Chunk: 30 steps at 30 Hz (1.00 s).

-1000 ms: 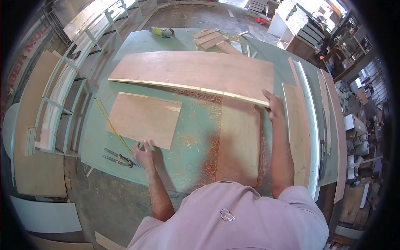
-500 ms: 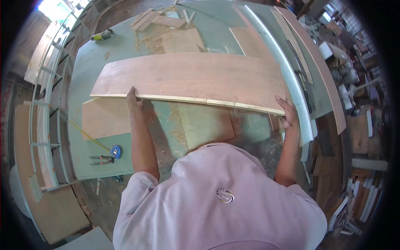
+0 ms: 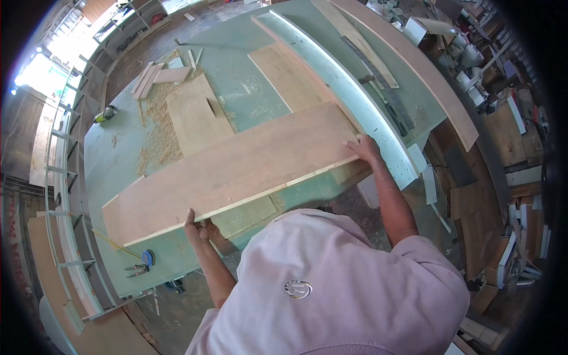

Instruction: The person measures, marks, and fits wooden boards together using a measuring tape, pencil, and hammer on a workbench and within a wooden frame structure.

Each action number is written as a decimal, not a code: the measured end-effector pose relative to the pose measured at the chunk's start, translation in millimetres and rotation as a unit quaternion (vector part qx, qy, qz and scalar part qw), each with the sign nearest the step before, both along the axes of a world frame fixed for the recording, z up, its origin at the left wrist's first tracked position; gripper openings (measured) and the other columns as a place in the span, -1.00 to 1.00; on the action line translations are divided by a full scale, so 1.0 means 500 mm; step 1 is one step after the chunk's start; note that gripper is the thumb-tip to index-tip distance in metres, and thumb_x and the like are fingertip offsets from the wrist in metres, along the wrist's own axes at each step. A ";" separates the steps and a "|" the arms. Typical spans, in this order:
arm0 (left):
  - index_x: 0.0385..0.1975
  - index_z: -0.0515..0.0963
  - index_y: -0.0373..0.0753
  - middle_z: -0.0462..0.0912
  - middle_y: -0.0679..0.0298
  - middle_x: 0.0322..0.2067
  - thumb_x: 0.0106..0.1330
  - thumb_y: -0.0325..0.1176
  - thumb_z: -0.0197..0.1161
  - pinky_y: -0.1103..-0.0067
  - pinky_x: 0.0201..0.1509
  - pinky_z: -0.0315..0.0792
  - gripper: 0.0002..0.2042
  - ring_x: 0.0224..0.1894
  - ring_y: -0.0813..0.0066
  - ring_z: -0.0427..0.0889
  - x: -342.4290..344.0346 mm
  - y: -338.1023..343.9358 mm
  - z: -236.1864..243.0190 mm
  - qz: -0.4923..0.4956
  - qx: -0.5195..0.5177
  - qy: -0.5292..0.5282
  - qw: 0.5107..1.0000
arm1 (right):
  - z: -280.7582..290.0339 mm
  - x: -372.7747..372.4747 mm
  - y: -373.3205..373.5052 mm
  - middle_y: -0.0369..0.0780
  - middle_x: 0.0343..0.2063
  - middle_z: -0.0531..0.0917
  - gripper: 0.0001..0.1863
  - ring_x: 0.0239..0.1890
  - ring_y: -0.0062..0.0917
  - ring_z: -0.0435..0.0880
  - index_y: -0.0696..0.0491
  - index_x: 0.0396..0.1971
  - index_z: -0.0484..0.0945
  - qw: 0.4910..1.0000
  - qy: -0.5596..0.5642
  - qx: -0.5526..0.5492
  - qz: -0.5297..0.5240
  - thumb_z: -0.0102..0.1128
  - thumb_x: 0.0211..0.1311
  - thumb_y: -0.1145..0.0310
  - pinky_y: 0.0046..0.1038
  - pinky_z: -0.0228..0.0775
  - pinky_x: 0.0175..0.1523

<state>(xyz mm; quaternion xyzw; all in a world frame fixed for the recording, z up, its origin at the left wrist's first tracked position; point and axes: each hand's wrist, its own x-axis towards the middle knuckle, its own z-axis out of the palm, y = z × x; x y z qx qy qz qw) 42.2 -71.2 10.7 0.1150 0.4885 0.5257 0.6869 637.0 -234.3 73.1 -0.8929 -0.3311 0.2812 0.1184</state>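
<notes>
A long plywood board (image 3: 248, 160) with pale strips along its near edge lies slanted over the green-topped table (image 3: 254, 89). My left hand (image 3: 196, 226) grips its near edge left of centre, thumb up and fingers curled beneath. My right hand (image 3: 365, 149) holds the same edge near the right end, fingers over the top. A smaller plywood piece (image 3: 242, 216) shows beneath the board. Past the left end lie a blue tape measure (image 3: 148, 258) with its yellow blade out and a pair of pincers (image 3: 137, 269).
A yellow-green power tool (image 3: 104, 116), small boards (image 3: 174, 74) and shavings (image 3: 154, 127) are on the table's left and back. A white channel (image 3: 337, 80) and long strips (image 3: 408, 50) run along the right. A white frame (image 3: 64, 213) stands at left, stacked offcuts (image 3: 520, 254) at right.
My left hand left the smaller panel and took hold of the long board. The board has turned, its right end now farther from me. The camera's view has swung round too.
</notes>
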 end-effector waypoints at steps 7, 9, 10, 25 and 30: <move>-0.08 0.52 -0.41 0.67 0.05 -0.14 0.38 -0.28 0.22 0.38 -0.07 0.68 -0.70 -0.11 0.17 0.70 0.046 -0.080 -0.059 0.050 -0.058 -0.057 0.995 | -0.070 -0.137 0.039 0.08 0.14 0.48 -0.54 0.24 -0.02 0.40 0.16 0.06 0.50 0.912 -0.146 0.310 0.224 0.23 0.24 0.21 -0.06 0.19 0.33; 0.01 0.49 -0.43 0.63 0.08 -0.05 0.41 -0.23 0.17 0.39 0.07 0.62 -0.64 0.02 0.21 0.63 0.011 -0.094 -0.080 0.012 -0.064 -0.058 0.996 | -0.144 -0.157 0.029 0.09 0.22 0.41 -0.45 0.32 -0.02 0.31 0.17 0.18 0.42 0.897 -0.185 0.332 0.226 0.20 0.28 0.18 -0.08 0.11 0.40; 0.01 0.49 -0.41 0.63 0.10 -0.05 0.41 -0.25 0.18 0.38 0.08 0.59 -0.65 0.00 0.27 0.62 -0.006 -0.104 -0.104 0.011 -0.040 -0.002 0.999 | -0.160 -0.162 0.030 0.08 0.26 0.38 -0.40 0.37 -0.04 0.25 0.15 0.25 0.36 0.912 -0.145 0.317 0.214 0.15 0.31 0.13 -0.08 0.03 0.45; -0.21 0.54 -0.46 0.71 -0.03 -0.45 0.25 0.35 0.15 0.62 -0.54 0.58 -0.24 -0.51 0.38 0.72 -0.070 -0.121 -0.005 -0.268 -0.181 0.120 0.939 | -0.123 -0.188 0.035 -0.04 0.30 0.37 -0.44 0.37 -0.13 0.26 0.10 0.25 0.38 0.878 -0.251 0.303 0.272 0.08 0.29 0.17 -0.09 -0.01 0.46; -0.29 0.60 -0.49 0.72 0.01 -0.41 0.18 0.46 0.08 0.61 -0.45 0.61 -0.14 -0.55 0.42 0.68 -0.080 -0.080 0.012 -0.350 -0.181 0.039 0.918 | -0.126 -0.184 0.032 -0.04 0.29 0.38 -0.43 0.37 -0.10 0.26 0.12 0.25 0.37 0.889 -0.274 0.280 0.239 0.11 0.27 0.19 -0.08 -0.01 0.46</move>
